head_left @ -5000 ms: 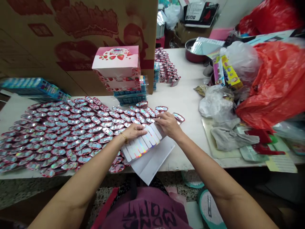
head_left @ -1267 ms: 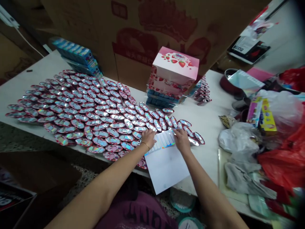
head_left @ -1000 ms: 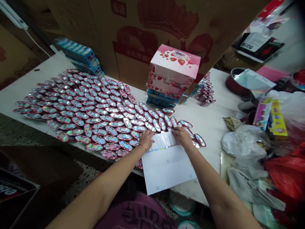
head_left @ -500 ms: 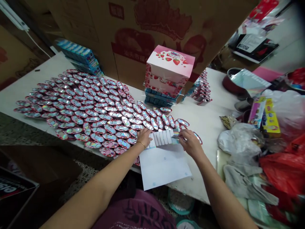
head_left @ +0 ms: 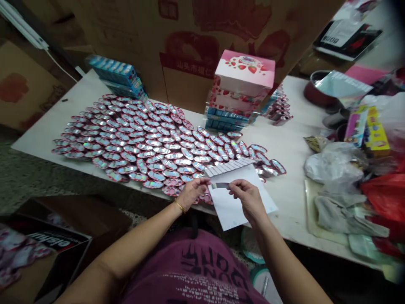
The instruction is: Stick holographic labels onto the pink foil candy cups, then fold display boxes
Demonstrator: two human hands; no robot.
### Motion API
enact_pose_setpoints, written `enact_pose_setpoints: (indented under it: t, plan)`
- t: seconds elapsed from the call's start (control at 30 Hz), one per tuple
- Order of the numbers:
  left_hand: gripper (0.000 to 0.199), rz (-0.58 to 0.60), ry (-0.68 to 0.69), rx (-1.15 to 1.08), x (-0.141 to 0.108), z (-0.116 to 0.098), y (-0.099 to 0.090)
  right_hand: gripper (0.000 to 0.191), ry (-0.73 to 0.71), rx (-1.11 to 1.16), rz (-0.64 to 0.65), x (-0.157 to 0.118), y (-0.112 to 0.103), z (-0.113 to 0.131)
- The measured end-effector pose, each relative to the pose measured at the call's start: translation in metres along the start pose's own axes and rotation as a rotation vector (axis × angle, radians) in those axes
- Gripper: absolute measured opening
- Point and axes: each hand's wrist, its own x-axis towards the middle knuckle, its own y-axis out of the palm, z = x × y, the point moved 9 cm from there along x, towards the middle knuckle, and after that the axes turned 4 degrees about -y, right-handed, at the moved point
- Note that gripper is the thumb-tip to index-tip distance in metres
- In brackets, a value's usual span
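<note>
A small strip [head_left: 221,185] is pinched at its right end between the fingertips of my right hand [head_left: 248,196]. At the strip's left end is my left hand [head_left: 193,192], its fingers curled; whether its fingertips grip the strip is too small to tell. Both hands are above a white sheet [head_left: 234,209] at the table's front edge. Along the sheet's top lies a row of pale strips [head_left: 229,167]. Many shiny oval packs with red rims [head_left: 155,147] stand close together to the left and behind.
Stacked pink strawberry boxes [head_left: 245,74] rest on blue packs [head_left: 226,120] behind the sheet. More blue boxes [head_left: 115,74] stand at the back left. Plastic bags [head_left: 335,162], a grey cloth [head_left: 344,213] and a dark red pot [head_left: 316,90] lie right. An open carton [head_left: 69,236] is lower left.
A small strip is now off the sheet, in my right hand. Both hands have moved back from the row of strips toward my body. The view has shifted.
</note>
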Motion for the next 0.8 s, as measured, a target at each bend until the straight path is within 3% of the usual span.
enact_pose_setpoints:
  t: [0.1,0.2,0.3,0.47,0.57,0.67,0.8]
  plan:
    - [0.049,-0.051,-0.095,-0.058,-0.039,0.014,-0.031,0.022,0.089,0.079,-0.006,-0.015,0.045,-0.029]
    - [0.034,-0.286,-0.125,0.007,-0.060,0.027,-0.076,0.025,0.129,0.101,0.017,-0.026,0.087,-0.049]
    - [0.032,-0.451,-0.181,0.059,-0.075,0.043,-0.119,0.026,0.146,0.095,0.027,-0.033,0.124,-0.069]
    - [0.028,-0.568,-0.187,0.338,-0.078,0.052,-0.181,0.024,0.032,-0.060,-0.014,-0.025,0.171,-0.094]
    - [0.023,-0.576,-0.145,0.600,-0.058,0.045,-0.196,0.024,-0.048,-0.240,-0.110,-0.010,0.179,-0.102]
    - [0.022,-0.559,-0.159,0.783,-0.035,0.042,-0.196,0.021,-0.121,-0.446,-0.177,0.004,0.178,-0.099]
    - [0.023,-0.556,-0.204,0.916,-0.023,0.045,-0.189,0.018,-0.239,-0.713,-0.147,0.015,0.182,-0.088]
